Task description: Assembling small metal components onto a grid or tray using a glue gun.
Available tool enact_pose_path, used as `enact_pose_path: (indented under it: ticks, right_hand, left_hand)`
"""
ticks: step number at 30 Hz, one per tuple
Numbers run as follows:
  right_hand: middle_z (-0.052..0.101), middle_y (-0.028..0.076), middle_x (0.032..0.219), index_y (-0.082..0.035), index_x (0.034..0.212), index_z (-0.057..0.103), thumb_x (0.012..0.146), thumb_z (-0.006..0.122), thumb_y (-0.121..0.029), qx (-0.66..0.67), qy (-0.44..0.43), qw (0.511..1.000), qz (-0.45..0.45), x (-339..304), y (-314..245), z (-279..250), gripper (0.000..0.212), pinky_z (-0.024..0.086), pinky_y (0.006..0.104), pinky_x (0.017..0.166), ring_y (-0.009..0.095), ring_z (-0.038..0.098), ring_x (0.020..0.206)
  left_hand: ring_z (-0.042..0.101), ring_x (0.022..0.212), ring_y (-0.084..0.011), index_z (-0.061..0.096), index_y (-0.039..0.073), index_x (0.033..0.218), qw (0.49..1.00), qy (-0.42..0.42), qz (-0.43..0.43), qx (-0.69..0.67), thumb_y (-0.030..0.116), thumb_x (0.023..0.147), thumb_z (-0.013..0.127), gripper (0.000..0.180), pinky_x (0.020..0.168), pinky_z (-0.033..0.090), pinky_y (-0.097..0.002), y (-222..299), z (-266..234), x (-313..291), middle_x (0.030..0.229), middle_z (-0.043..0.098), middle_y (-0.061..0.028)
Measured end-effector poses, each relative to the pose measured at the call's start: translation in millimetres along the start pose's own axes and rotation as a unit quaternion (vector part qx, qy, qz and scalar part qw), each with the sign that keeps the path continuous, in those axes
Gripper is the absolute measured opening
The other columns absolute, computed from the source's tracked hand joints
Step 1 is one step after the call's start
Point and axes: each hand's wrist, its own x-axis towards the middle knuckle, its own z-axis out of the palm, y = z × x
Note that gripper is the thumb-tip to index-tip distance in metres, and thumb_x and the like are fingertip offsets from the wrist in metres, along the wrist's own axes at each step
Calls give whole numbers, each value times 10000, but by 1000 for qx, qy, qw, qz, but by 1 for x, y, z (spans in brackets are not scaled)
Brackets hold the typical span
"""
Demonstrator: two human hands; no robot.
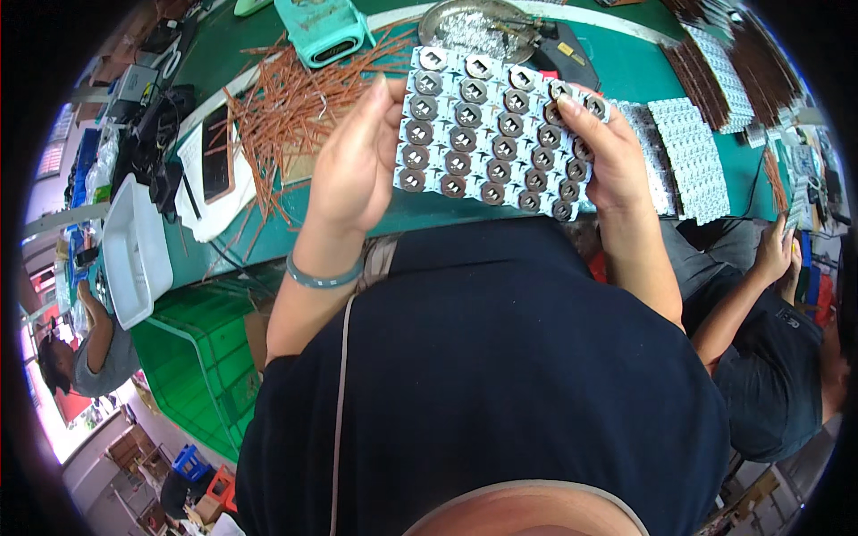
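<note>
Green tabletop (228, 45): reddish strip pile (268, 134); teal tool (313, 22) behind pile, white sheet (194, 161) L, dish (425, 36) R, panels (688, 156) far R.

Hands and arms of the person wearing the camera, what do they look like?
Both hands, the left hand and the right hand, have no gloves. The left wrist wears a smooth, round, grey-green bangle; the right wrist has nothing on it. The forearms are uncovered, coming out of the short sleeves of a dark, nearly black top.

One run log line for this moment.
White rectangular panel of round metallic discs: held; left hand: left edge; right hand: thumb on face, upper right; beyond: thin reddish strips
</note>
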Motion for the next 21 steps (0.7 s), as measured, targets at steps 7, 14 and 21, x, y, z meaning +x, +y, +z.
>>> enact_pose_path:
  ticks: [7,14,21]
  right_hand:
    - [670,78,914,13,983,644,829,659,-171,-12,14,999,31,8,8,-4,240,509,256,741,127,639,798]
    - [647,89,997,5,1089,576,867,613,-167,16,22,1000,5,1,12,6,284,512,262,765,128,628,861]
    - [619,90,1056,-2,1161,510,869,603,-127,107,12,994,13,1,31,16,332,515,290,807,139,619,919]
  left_hand:
    - [553,1022,-128,523,-22,1157,998,52,-38,27,333,987,384,417,896,429,-259,-2,19,-1,1106,594,-91]
    - [545,962,-104,517,-16,1140,994,72,43,70,303,993,376,378,857,418,-238,-12,9,1,1068,585,-66]
    - [436,425,-96,492,69,915,946,-178,-60,-263,352,993,331,335,381,352,-206,-10,-4,-1,655,470,9]
